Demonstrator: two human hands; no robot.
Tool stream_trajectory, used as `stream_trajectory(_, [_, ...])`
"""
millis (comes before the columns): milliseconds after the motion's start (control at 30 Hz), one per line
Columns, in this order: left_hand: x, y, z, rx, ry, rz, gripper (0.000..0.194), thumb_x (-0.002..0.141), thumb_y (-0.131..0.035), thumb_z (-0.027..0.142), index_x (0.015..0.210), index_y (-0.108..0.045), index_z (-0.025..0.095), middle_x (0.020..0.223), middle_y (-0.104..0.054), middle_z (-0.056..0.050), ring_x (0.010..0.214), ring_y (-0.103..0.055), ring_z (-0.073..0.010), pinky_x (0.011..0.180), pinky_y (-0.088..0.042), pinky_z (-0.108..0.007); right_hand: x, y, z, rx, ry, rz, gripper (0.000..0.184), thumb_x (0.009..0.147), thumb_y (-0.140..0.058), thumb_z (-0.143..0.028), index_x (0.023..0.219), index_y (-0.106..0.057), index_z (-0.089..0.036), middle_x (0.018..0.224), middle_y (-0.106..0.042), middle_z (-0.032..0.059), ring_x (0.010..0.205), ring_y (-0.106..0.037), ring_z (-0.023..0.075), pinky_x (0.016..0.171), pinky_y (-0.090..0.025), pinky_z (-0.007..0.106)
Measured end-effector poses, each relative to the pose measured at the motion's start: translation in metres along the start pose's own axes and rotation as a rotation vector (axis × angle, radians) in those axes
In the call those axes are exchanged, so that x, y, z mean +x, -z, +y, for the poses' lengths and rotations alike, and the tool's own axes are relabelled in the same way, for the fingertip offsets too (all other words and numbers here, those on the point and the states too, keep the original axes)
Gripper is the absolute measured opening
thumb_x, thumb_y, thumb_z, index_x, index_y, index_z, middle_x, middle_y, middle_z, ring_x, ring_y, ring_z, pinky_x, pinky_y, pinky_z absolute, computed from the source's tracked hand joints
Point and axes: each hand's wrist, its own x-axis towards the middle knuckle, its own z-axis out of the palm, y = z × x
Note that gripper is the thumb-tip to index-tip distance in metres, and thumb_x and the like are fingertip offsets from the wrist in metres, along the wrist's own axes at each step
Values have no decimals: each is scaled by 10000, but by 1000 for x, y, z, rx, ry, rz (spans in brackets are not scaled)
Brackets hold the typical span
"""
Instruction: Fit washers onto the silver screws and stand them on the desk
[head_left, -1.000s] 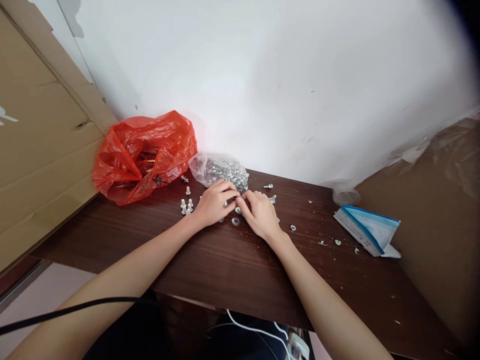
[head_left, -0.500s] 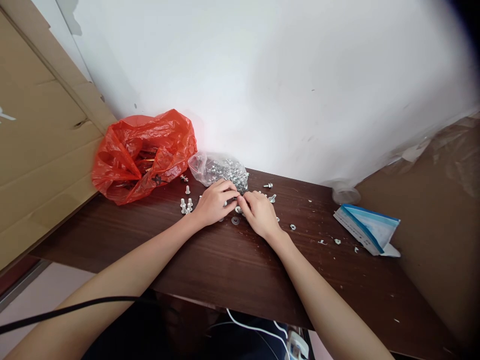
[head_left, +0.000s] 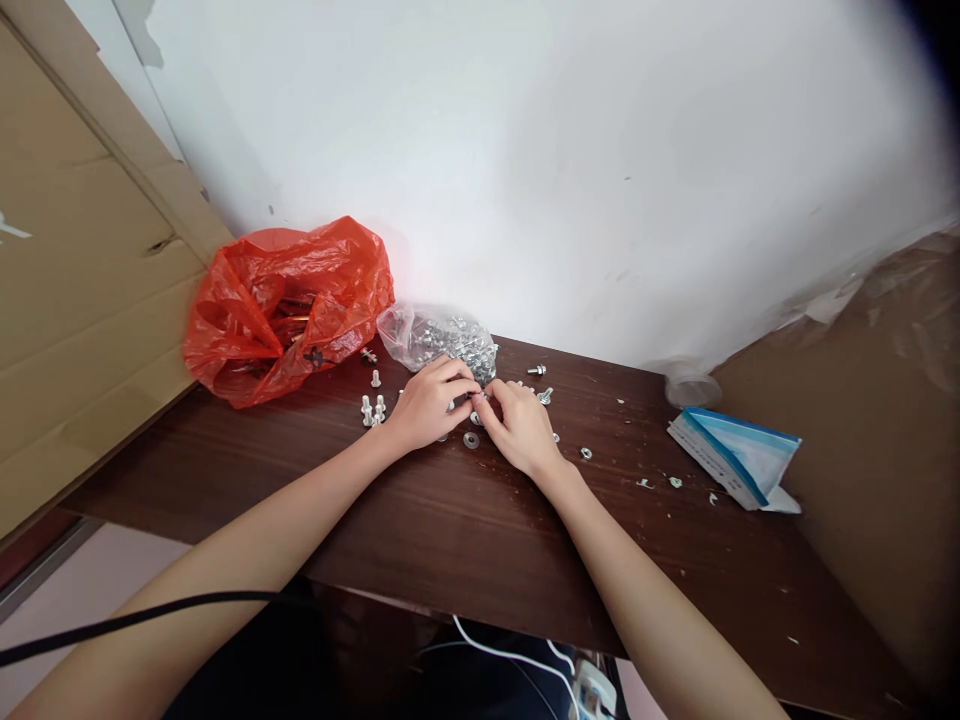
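Observation:
My left hand (head_left: 433, 404) and my right hand (head_left: 520, 424) meet above the table, thumbs and forefingers pinched together. Between their fingertips is a small metal bolt (head_left: 477, 395), mostly covered by the fingers. A flat washer (head_left: 471, 440) lies just below the hands, with another washer (head_left: 475, 418) partly hidden above it. Left of my left hand, several bolts (head_left: 373, 410) stand on their heads, and a single bolt (head_left: 376, 379) stands behind them. A bolt with a nut (head_left: 536, 370) and more bolts (head_left: 545, 396) lie beyond my right hand.
Behind the hands, a clear plastic bag (head_left: 450, 338) of metal fasteners leans near the wall. A red plastic bag (head_left: 300, 310) sits at the left by cardboard (head_left: 82, 280). On the right are a blue-and-white packet (head_left: 735, 460), a clear round container (head_left: 691, 388) and a loose nut (head_left: 586, 453).
The fingertips have shifted slightly around the bolt, and my right forefinger has moved a little. Both hands stay in the same place; everything else is unchanged.

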Motion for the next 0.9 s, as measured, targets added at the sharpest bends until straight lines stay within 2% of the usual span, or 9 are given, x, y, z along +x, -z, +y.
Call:
stream_trajectory(200, [0, 0, 0, 8, -14, 4, 143, 913, -545, 191, 898, -683, 155, 934, -644, -55, 894, -543, -176, 832, -470, -327, 1, 1, 1, -33, 28, -7, 371, 1009, -364, -400, 694, -441, -219, 663, -538, 21, 675, -485, 189, 664, -329, 300])
stream_trajectory(467, [0, 0, 1, 17, -6, -11, 152, 914, -538, 197, 889, -682, 157, 931, -644, -56, 894, -545, -182, 832, -468, -331, 2, 0, 2, -21, 42, -3, 428, 1020, -345, -424, 644, -392, -225, 637, -543, 19, 667, -473, 186, 683, -333, 300])
stream_trajectory(733, [1, 0, 1, 2, 4, -8, 141, 911, -536, 203, 881, -667, 161, 928, -645, -56, 895, -550, -181, 835, -473, -332, 1, -1, 2, -18, 24, 6, 439, 1017, -336, -452, 647, -401, -226, 633, -531, 18, 659, -476, 184, 680, -339, 304])
stream_trajectory(900, [1, 0, 1, 4, 5, -15, 138, 906, -541, 196, 884, -670, 154, 933, -648, -58, 897, -547, -184, 828, -477, -335, 1, -1, 1, -8, -7, 0, 399, 1010, -359, -452, 704, -465, -219, 663, -553, 24, 691, -515, 195, 686, -357, 302])
